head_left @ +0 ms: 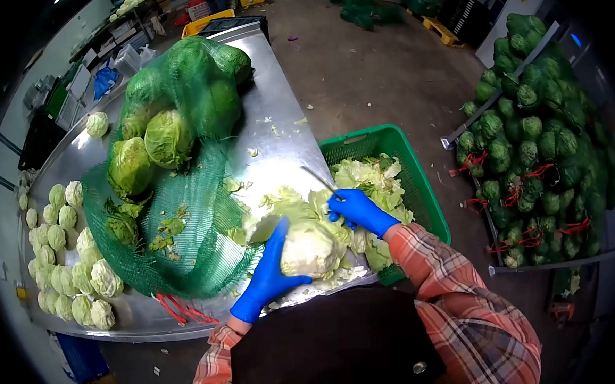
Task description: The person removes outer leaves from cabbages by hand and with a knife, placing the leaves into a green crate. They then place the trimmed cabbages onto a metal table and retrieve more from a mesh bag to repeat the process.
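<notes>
My left hand (270, 274), in a blue glove, grips the left side of a pale, trimmed cabbage (310, 249) close to the table's front edge. A knife (316, 177) is in my right hand (361, 211), also gloved in blue, its blade pointing up and left, apart from the cabbage. Loose cabbage leaves (280, 202) lie around and behind the head. Beyond my left hand, an opened green mesh sack (206, 256) spreads over the table, with several untrimmed cabbages (168, 139) in and around it.
Several trimmed cabbages (62, 280) stand at the left of the metal table (275, 110). A green crate (429, 192) of leaves is against its right side. Farther right, filled mesh sacks (534, 138) are stacked in a metal frame. Red ties (181, 310) hang at the front edge.
</notes>
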`<state>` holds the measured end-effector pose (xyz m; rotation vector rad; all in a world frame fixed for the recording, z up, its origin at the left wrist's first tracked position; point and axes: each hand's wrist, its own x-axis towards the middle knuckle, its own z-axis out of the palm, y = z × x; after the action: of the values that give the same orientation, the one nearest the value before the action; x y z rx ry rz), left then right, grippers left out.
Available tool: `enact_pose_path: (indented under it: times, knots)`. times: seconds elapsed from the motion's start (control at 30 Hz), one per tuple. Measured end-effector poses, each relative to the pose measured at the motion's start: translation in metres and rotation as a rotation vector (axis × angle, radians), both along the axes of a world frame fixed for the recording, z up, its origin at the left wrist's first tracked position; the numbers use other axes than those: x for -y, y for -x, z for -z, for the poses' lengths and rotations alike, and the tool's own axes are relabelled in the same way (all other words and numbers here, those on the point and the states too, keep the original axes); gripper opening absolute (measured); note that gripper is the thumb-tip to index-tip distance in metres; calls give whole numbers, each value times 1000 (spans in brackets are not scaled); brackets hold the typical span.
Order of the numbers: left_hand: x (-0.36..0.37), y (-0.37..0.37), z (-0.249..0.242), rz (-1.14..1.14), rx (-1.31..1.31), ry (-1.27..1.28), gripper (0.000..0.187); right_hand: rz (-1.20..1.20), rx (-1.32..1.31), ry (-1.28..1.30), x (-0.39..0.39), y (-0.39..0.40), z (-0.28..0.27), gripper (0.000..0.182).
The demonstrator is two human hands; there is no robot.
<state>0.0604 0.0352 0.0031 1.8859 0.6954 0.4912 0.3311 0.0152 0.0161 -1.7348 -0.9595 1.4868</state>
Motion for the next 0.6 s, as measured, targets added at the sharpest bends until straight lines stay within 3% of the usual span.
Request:
enact_pose_path:
  times: [0.07,0.17,0.23,0.3,0.4,0.43,0.57,0.6]
  knots:
    - [6,8,9,-92,32,123,124,19,12,92,7,-7,0,35]
    - [16,8,10,-187,104,238,122,-36,-23,-330,21,14,-4,59]
    - [21,-2,8,-265,101,175,120,-309,135,-261,36,37,-34,80]
    - [22,-9,7,-329,74,117,116,-390,224,-291,38,43,-26,77]
    - [20,-11,10,-392,-25,42,108,-299,17,-355,34,40,-11,67]
    - [19,-10,16,-399,31,-12,102,-260,-54,-182,32,36,-25,59]
    - [6,-3,25,-441,203,247,97,-197,-156,31,22,31,-20,49]
    - [3,0,16,-462,231,439,95,-198,-144,32,20,35,-20,48]
